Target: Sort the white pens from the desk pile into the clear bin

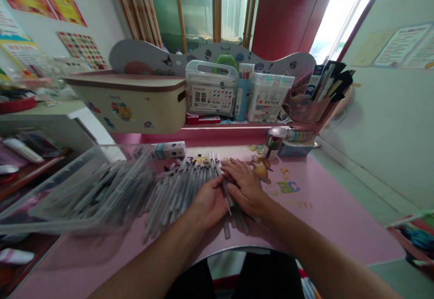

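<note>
A row of several grey marker pens (179,186) lies spread on the pink desk (325,217). My left hand (208,204) rests on the pens at the row's right end, fingers curled around one or more of them. My right hand (244,183) lies over the same bunch of pens from the right, fingers bent and pressing on them. Both hands meet at the middle of the desk. To the left stands a clear plastic box (84,190) holding several more grey pens.
A shelf at the back holds a cream bin (132,102), clear marker cases (210,88), a pen holder (244,93) and a tape roll row (300,135). A small clear jar (274,143) and a toy figure (261,168) stand near my right hand. Wall right.
</note>
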Demonstrator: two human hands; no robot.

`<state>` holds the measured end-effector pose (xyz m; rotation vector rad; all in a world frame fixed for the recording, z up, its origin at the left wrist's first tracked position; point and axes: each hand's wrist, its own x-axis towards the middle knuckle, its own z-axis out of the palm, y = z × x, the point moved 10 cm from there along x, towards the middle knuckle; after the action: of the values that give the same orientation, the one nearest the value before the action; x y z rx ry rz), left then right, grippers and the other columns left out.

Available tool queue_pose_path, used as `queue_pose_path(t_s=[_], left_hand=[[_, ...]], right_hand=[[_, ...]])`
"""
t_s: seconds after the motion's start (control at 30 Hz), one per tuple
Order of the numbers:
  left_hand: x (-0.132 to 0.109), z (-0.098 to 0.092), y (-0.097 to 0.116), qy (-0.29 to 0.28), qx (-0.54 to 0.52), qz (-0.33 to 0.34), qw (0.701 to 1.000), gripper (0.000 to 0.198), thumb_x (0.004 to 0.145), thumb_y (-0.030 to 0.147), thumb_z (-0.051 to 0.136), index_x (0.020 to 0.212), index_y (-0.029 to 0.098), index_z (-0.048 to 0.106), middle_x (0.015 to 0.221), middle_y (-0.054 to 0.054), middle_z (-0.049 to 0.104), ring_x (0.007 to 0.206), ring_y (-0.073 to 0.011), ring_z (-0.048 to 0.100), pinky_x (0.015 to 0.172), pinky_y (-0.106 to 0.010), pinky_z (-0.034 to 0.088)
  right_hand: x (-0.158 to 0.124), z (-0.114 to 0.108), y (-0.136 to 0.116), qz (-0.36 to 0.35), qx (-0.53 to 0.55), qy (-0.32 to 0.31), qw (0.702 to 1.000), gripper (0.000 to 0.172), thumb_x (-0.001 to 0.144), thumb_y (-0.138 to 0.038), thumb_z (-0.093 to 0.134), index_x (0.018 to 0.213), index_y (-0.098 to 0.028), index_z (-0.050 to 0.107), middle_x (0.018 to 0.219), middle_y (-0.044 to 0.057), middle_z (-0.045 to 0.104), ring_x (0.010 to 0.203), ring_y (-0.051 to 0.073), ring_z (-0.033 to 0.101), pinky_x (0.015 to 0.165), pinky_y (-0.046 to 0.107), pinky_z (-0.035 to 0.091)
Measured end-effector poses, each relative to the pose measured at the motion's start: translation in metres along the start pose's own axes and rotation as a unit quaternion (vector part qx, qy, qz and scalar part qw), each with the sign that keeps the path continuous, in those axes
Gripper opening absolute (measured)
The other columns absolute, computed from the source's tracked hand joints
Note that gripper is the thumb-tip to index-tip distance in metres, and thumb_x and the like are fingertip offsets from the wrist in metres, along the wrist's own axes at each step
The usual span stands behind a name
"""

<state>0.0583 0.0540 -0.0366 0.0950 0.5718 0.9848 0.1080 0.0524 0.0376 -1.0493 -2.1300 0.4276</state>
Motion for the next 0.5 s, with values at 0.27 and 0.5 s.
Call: queue_pose_path(t_s=[0.27,0.5], left_hand=[[-0.017,0.001,0.039,0.058,0.082,0.053,0.993,0.019,0.096,0.014,0.043,0.084,0.011,0.057,0.065,-0.001,0.052,0.043,-0.0046,0.045,0.034,-0.011,0.033],[-0.087,0.049,0.141,0.035,0.287,0.314,0.904,0.009,0.087,0.018,0.056,0.082,0.015,0.063,0.069,-0.001,0.052,0.047,-0.0047,0.041,0.037,-0.012,0.030]], right_hand=[[0.009,-0.033,0.044,0.077,-0.006,0.051,0.996,0.019,0.089,-0.019,0.047,0.100,-0.017,0.062,0.099,0.009,0.064,0.093,0.021,0.058,0.083,0.035,0.044],[0.001,0.002,0.069,0.126,-0.074,-0.157,0.977,0.012,0.082,-0.016,0.059,0.070,-0.016,0.060,0.073,0.002,0.061,0.070,0.016,0.052,0.064,0.026,0.034]])
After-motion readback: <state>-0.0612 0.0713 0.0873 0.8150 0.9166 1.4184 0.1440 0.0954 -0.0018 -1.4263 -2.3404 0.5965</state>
